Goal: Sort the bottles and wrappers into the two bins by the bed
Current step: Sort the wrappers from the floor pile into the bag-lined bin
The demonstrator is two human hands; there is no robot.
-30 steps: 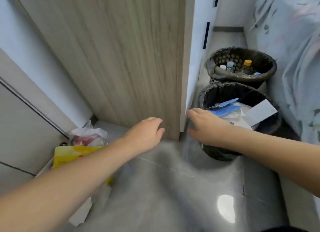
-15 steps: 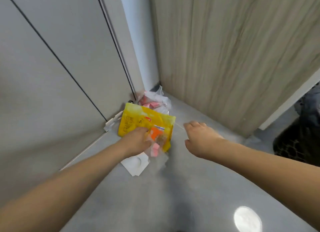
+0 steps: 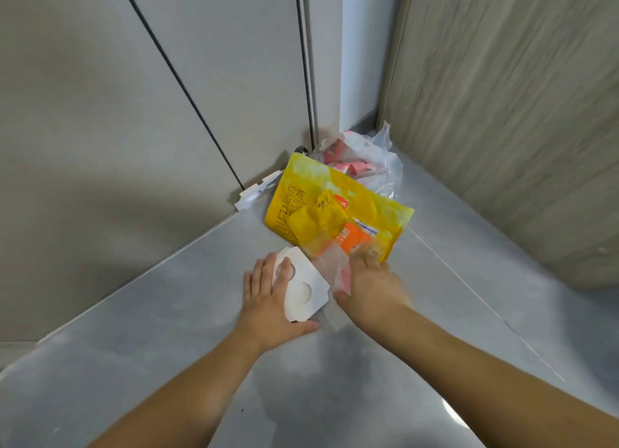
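A pile of wrappers lies on the grey floor in a corner. A large yellow bag (image 3: 321, 196) is on top, with a small orange packet (image 3: 353, 238) on its near edge. Behind it sits a clear plastic bag with pink wrappers (image 3: 365, 161). My left hand (image 3: 271, 300) grips a white card with round holes (image 3: 303, 285), thumb under it and fingers at its far edge. My right hand (image 3: 370, 286) closes on a clear wrapper with pink print (image 3: 335, 266), fingertips touching the orange packet. No bin and no bottle is in view.
A white folded paper piece (image 3: 256, 193) lies against the grey sliding door (image 3: 167, 112) on the left. A wood-grain cabinet side (image 3: 519, 112) rises on the right. Grey floor tiles (image 3: 301, 380) stretch toward me.
The view turned left from the two bins to the wrapper pile. My left hand moved off the yellow bag onto the white card. My right hand reached forward and closed on the clear wrapper.
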